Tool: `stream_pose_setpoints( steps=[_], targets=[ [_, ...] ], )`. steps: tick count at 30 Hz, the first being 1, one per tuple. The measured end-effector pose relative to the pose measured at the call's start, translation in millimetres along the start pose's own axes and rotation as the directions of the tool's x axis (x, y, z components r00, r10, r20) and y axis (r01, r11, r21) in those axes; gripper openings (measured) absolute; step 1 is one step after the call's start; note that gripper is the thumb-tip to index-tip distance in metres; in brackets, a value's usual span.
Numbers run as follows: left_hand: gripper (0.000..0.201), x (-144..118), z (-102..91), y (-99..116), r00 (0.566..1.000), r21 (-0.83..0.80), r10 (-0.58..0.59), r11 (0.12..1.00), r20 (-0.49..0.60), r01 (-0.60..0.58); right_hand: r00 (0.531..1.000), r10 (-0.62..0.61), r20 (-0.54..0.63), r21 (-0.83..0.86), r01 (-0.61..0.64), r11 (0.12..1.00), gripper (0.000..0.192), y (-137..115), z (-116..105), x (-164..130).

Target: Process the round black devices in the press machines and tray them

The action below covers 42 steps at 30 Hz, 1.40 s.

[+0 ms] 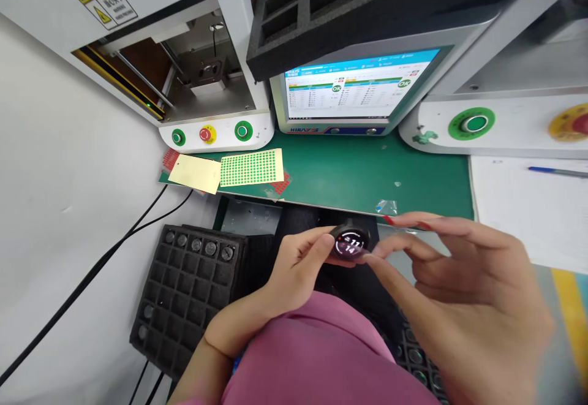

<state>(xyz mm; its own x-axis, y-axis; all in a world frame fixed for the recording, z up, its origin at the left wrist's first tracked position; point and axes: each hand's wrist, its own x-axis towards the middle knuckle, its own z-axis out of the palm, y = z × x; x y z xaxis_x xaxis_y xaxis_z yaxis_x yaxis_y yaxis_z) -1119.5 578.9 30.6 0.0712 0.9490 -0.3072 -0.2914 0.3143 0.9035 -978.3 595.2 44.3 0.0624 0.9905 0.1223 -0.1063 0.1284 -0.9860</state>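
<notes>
1. Green matting covers the bench (367, 172) ahead of you, running left to right under the machines, with a monitor (353, 89) at its back edge showing two round OK marks.
2. A white press station (184, 68) stands at the far left of the bench, its two green buttons and one red button facing you.
3. A black foam tray (188, 295) sits low on your left, just beside your left forearm; a few round parts fill its top row of cells.
4. A sheet of green dot stickers (252, 167) lies flat on the mat, touching a pale yellow card (195, 174) to its left.
5. Your right hand (463, 295) is spread loosely, forefinger tip touching the watch's right rim; it grips nothing fully.
6. Your left hand (294, 267) pinches the watch's left edge between thumb and fingers.
7. The round watch body (351, 242) sits between both hands, just before the bench edge, its lit face tilted up towards you with digits upright; being round and strapless, it shows no long axis.
</notes>
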Motion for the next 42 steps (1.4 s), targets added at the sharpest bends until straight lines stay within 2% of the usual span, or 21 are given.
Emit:
stream_pose_setpoints(
  steps=[5,8,15,20,28,31,35,37,39,42],
  targets=[
    [0.049,0.8,-0.1,0.4,1.0,-0.006,0.01,1.0,-0.006,-0.01,0.987,0.146,0.065,0.084,-0.151,0.985,0.045,0.4,-6.0,4.8],
    [0.051,0.6,0.0,0.2,1.0,-0.007,0.004,1.0,-0.017,-0.005,0.982,0.173,0.076,0.091,-0.179,0.98,0.045,6.4,-5.5,8.9],
    [0.051,1.5,1.3,-0.7,1.0,-0.015,0.01,1.0,0.01,-0.01,0.984,0.176,0.0,0.074,-0.176,0.982,0.044,9.0,-3.6,10.1],
    [0.052,0.9,1.7,-1.4,1.0,-0.01,0.002,1.0,0.009,-0.002,0.985,0.174,-0.013,0.083,-0.173,0.981,0.045,9.5,-2.2,11.0],
    [0.043,1.1,2.1,-0.6,1.0,-0.012,0.022,1.0,0.01,-0.022,0.985,0.173,-0.008,0.102,-0.171,0.98,0.047,7.6,0.6,9.9],
    [0.039,1.3,3.4,-0.5,1.0,0.041,0.005,0.999,-0.013,-0.004,0.99,0.138,-0.041,0.076,-0.134,0.988,0.049,7.2,3.8,7.2],
    [0.04,0.2,3.6,-0.8,1.0,0.057,0.003,0.998,-0.018,-0.002,0.994,0.017,-0.106,0.023,-0.014,1.0,0.054,16.4,8.3,6.2],
    [0.039,0.4,2.4,-1.2,1.0,0.043,0.006,0.999,-0.01,-0.006,0.994,-0.006,-0.108,0.043,0.011,0.999,0.06,25.6,10.0,7.9],
    [0.037,2.1,0.4,-2.0,1.0,0.002,0.012,1.0,0.004,-0.012,0.996,0.031,-0.08,0.094,-0.023,0.995,0.064,35.4,11.5,9.9],
    [0.035,6.8,-3.7,-4.4,0.998,-0.169,-0.026,0.985,0.059,0.036,0.995,0.047,-0.092,0.164,-0.032,0.986,0.053,43.7,12.3,11.3]
  ],
)
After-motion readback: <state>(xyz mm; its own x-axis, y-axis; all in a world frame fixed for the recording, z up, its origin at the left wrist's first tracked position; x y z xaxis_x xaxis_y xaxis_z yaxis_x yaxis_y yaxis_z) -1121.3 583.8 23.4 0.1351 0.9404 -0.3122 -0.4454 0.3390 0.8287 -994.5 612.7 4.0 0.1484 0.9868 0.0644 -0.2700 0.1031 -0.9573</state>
